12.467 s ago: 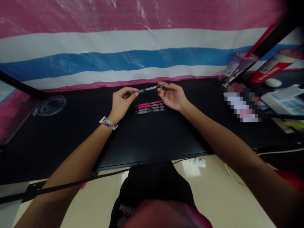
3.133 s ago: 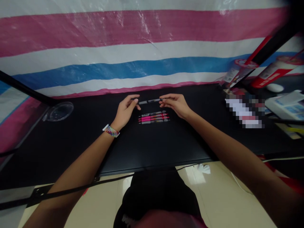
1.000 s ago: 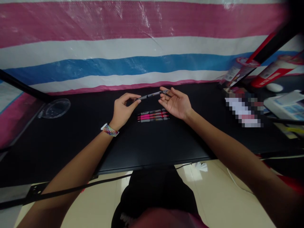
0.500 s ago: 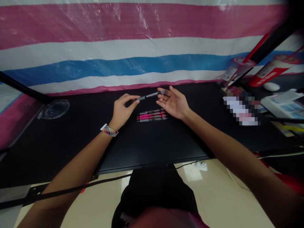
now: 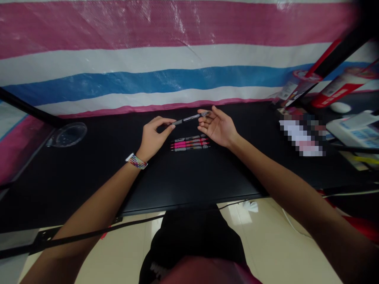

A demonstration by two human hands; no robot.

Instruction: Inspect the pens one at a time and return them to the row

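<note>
Your left hand's (image 5: 153,136) fingers pinch a slim grey-and-clear plastic pen (image 5: 188,118); your right hand's (image 5: 219,127) fingers spread at its right end. Nearer lie pink and grey plastic pens (image 5: 190,144).

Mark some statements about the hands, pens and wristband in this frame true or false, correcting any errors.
1. The bare left hand pinches one end of a slim grey-and-clear plastic pen. True.
2. The bare right hand is open near that pen's other end. True.
3. The slim plastic pens lying on the flat black tabletop are all pink. False: at least one is grey.
4. A multicoloured woven wristband circles the right wrist. False: it is on the left.
</note>
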